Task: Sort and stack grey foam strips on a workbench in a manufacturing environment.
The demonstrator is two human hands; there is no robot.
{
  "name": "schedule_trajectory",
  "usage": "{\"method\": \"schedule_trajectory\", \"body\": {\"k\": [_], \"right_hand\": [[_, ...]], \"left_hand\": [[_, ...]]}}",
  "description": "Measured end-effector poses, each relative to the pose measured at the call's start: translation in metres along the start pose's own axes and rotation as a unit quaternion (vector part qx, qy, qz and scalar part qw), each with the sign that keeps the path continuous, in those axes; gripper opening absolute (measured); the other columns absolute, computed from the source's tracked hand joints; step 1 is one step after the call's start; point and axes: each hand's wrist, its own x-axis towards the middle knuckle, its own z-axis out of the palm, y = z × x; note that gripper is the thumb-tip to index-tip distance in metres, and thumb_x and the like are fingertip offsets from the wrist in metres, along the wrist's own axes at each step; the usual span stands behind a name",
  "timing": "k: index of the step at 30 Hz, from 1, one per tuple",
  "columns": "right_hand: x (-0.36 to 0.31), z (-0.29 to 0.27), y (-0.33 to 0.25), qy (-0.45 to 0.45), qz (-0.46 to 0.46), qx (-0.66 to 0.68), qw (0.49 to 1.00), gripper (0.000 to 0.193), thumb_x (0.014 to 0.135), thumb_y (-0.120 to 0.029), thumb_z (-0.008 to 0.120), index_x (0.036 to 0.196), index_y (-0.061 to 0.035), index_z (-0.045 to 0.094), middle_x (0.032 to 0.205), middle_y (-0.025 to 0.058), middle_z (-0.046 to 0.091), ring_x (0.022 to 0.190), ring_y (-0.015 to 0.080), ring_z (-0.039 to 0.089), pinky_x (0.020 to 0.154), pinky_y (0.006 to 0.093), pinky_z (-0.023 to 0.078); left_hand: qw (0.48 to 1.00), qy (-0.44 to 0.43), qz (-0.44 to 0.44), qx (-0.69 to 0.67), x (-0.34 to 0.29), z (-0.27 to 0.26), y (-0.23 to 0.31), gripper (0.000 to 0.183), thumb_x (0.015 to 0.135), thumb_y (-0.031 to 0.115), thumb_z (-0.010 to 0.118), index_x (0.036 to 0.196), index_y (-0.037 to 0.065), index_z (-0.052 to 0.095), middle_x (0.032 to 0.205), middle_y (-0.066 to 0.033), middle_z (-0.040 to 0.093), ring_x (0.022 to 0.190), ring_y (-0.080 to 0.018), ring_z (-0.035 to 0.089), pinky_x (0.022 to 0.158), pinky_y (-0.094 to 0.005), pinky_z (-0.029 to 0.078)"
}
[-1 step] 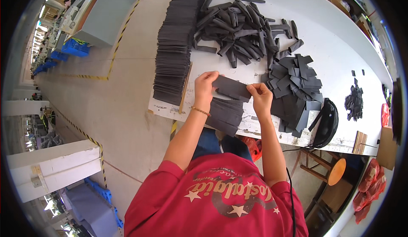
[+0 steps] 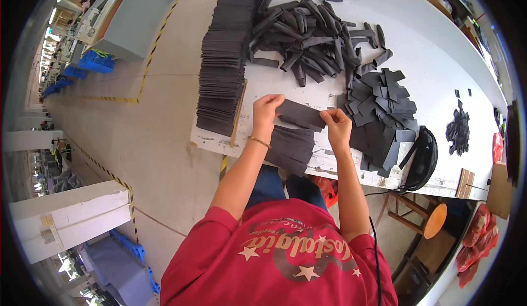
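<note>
A flat dark grey strip of fabric-like material (image 2: 300,114) is stretched between my two hands above the white table (image 2: 263,86). My left hand (image 2: 265,111) pinches its left end, and my right hand (image 2: 337,126) has the right end between thumb and fingers. Just below the strip, toward me, several similar dark strips (image 2: 291,149) lie overlapping at the table's near edge. Beyond my hands is a heap of rolled or folded dark tubes (image 2: 310,42). To the left stands a long, tightly packed row of dark pieces (image 2: 222,70).
Right of my hands lies a loose pile of flat dark pieces (image 2: 379,105). Farther right are a black rounded bag-like item (image 2: 421,160) with a cable and a small dark heap (image 2: 457,133). A wooden stool (image 2: 435,221) and red plastic bags (image 2: 476,243) are at the right.
</note>
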Motion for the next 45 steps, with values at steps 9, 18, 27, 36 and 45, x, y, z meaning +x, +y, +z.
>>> {"method": "schedule_trajectory", "body": {"k": [9,18,27,36,45], "right_hand": [[0.013,0.003,0.081,0.045,0.014,-0.228,0.973,0.019,0.079,-0.018,0.075,0.086,-0.001,0.068,0.077,0.0081,0.059,0.063,0.0173,0.054,0.06,0.0306,0.045],[0.078,-0.096,0.047,0.304,-0.037,-0.313,0.899,0.013,0.084,-0.012,0.069,0.083,-0.0002,0.063,0.078,0.0122,0.062,0.068,0.0251,0.059,0.062,0.0334,0.046],[0.115,-0.079,0.07,0.241,0.131,-0.599,0.752,0.045,0.084,-0.042,0.066,0.096,0.0007,0.057,0.096,0.0188,0.063,0.092,0.036,0.064,0.076,0.0424,0.054],[0.075,-0.109,0.062,0.153,0.001,-0.573,0.805,0.006,0.082,-0.008,0.062,0.085,-0.0031,0.06,0.083,0.0165,0.066,0.084,0.0348,0.065,0.071,0.0452,0.052],[0.034,-0.109,0.011,0.078,-0.031,-0.187,0.979,0.03,0.078,-0.005,0.069,0.106,0.0004,0.061,0.085,0.0199,0.067,0.075,0.0277,0.065,0.07,0.0311,0.048]], "left_hand": [[0.92,0.091,0.174,0.338,0.107,-0.022,-0.084,0.027,0.078,0.028,0.072,0.078,0.002,0.069,0.066,-0.0093,0.067,0.063,-0.0183,0.065,0.062,-0.033,0.049],[0.968,0.222,-0.111,0.04,0.228,-0.01,-0.019,0.035,0.08,0.024,0.077,0.078,-0.002,0.054,0.066,-0.01,0.058,0.045,-0.0182,0.057,0.039,-0.0275,0.049],[0.983,0.174,0.04,-0.03,0.209,-0.019,-0.042,0.013,0.079,0.004,0.063,0.09,-0.001,0.058,0.085,-0.0101,0.062,0.062,-0.0175,0.059,0.054,-0.0285,0.05],[0.977,0.05,-0.023,-0.207,0.066,-0.013,-0.009,0.02,0.087,-0.004,0.046,0.106,0.002,0.043,0.089,-0.0119,0.058,0.075,-0.0231,0.061,0.066,-0.0383,0.055],[0.931,-0.08,-0.08,-0.348,0.004,0.008,0.018,0.02,0.098,0.02,0.055,0.1,0.001,0.049,0.083,-0.0067,0.051,0.064,-0.013,0.045,0.059,-0.0271,0.039]]}}
